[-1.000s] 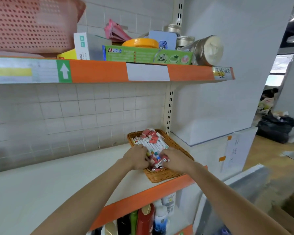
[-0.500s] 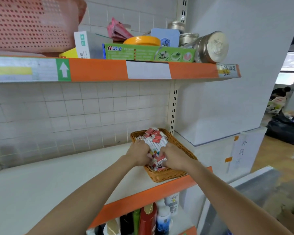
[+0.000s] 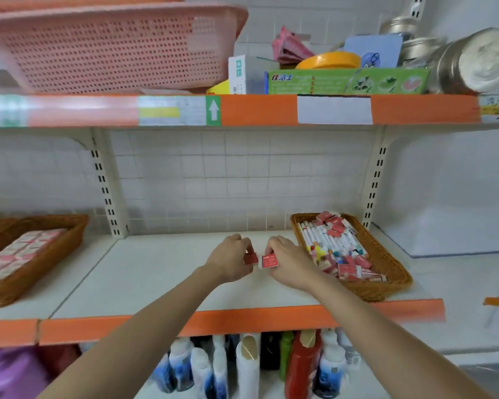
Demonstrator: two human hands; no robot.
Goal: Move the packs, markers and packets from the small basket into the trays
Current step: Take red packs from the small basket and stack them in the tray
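My left hand (image 3: 231,259) pinches a red pack (image 3: 251,258), my right hand (image 3: 290,262) pinches another red pack (image 3: 269,261), long sides level, above the shelf (image 3: 156,272), left of the small basket (image 3: 386,263).

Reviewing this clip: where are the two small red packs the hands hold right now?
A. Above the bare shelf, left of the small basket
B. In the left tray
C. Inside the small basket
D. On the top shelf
A: the left hand and right hand each pinch a red pack over the white shelf, left of the small basket.
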